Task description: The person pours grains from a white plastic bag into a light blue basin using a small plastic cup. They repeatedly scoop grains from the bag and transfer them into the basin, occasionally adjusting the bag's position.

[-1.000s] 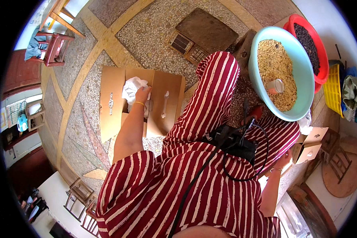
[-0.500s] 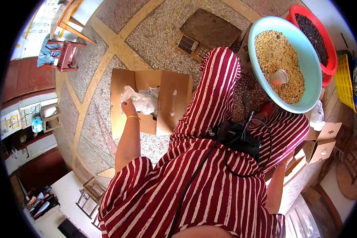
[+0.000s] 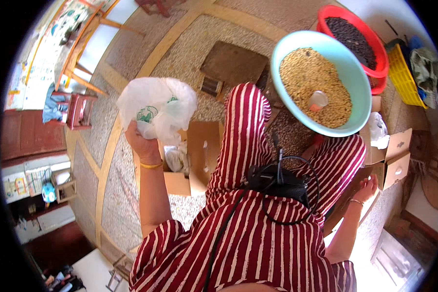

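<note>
A thin white plastic bag (image 3: 168, 114) with green print hangs bunched in my left hand (image 3: 143, 146), whose fingers are closed on its edge. Below the bag stands an open cardboard box (image 3: 204, 160), partly covered by it, with more white plastic (image 3: 176, 158) inside. My right hand (image 3: 367, 189) is held out at the right, fingers slightly curled and apart, with nothing visible in it. Nearest to it is another open cardboard box (image 3: 396, 168) with its flaps up. White plastic (image 3: 378, 130) lies at that box's far end.
Beyond my right knee, a pale blue basin (image 3: 362, 104) holds yellowish beans or grain and a cup (image 3: 319, 100). Behind it are a red basin (image 3: 380, 58) of dark pieces and a yellow basket (image 3: 405, 78). A dark slab (image 3: 233, 62) lies on the floor; a wooden stool (image 3: 79, 111) stands left.
My left hand has lifted the white bag up out of the left box, and the bag has spread open. My right hand has come up from low beside the right box.
</note>
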Demonstrator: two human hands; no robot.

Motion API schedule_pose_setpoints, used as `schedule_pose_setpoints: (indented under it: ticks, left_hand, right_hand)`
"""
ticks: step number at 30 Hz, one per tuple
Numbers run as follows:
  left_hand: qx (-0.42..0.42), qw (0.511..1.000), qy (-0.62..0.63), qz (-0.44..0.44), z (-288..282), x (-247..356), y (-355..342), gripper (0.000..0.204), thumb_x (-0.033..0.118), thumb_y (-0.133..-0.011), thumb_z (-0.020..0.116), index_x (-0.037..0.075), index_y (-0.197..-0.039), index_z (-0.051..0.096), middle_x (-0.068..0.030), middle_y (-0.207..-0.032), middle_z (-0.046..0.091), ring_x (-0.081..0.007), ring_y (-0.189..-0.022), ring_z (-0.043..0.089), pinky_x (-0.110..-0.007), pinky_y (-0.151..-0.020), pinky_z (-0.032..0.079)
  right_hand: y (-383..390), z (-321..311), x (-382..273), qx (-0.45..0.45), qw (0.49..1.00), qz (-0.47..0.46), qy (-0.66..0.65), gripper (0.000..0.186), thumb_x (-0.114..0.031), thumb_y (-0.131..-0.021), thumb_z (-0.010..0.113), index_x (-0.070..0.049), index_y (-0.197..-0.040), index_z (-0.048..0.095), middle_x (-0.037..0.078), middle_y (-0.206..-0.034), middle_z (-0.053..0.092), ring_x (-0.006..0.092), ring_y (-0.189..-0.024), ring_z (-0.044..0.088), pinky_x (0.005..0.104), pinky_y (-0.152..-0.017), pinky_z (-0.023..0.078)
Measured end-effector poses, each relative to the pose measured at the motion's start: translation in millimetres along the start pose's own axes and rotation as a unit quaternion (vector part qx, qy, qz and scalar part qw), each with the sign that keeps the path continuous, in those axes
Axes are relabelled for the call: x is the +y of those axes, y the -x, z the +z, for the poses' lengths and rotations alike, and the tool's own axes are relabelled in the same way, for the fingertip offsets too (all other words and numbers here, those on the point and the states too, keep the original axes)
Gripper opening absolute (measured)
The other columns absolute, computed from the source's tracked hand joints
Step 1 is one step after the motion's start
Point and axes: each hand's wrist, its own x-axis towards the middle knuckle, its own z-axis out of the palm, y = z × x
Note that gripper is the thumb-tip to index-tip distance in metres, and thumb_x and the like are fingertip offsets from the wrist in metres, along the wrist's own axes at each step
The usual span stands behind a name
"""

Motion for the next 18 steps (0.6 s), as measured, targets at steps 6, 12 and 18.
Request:
schedule_pose_setpoints:
  ticks: [6, 12, 18]
  left_hand:
    - [-0.094, 0.968, 0.005, 0.234, 109.9, 23.6, 10.8, 0.027, 0.011, -0.087, 0.050, -0.002, -0.110, 0.046, -0.0159, -0.103, 0.054, -0.0194, -0.100, 0.052, -0.031, -0.082, 0.047]
    - [-0.162, 0.913, -0.018, 0.374, 199.6, 18.2, 56.3, 0.038, 0.006, -0.080, 0.050, -0.008, -0.114, 0.040, -0.0220, -0.113, 0.046, -0.0272, -0.099, 0.051, -0.038, -0.082, 0.046]
    - [-0.353, 0.901, 0.181, 0.174, 239.1, 32.1, 110.4, 0.026, 0.022, -0.078, 0.061, 0.004, -0.088, 0.046, -0.0099, -0.089, 0.050, -0.0172, -0.076, 0.049, -0.030, -0.069, 0.043]
  right_hand:
    - [51.3, 68.9, -130.5, -0.178, 0.955, -0.017, -0.235, 0.026, -0.023, -0.090, 0.052, -0.002, -0.100, 0.061, 0.002, -0.071, 0.058, 0.0097, -0.061, 0.051, 0.0216, -0.055, 0.042]
    - [126.5, 149.0, -164.2, -0.652, 0.749, 0.081, -0.082, 0.068, -0.051, -0.084, 0.054, 0.004, -0.123, 0.046, 0.020, -0.106, 0.061, 0.0270, -0.093, 0.062, 0.0356, -0.084, 0.050]
    - [159.5, 189.7, -167.0, -0.642, 0.666, 0.236, -0.297, 0.071, -0.046, -0.082, 0.060, -0.001, -0.130, 0.034, 0.014, -0.121, 0.051, 0.0266, -0.110, 0.052, 0.0422, -0.093, 0.043]
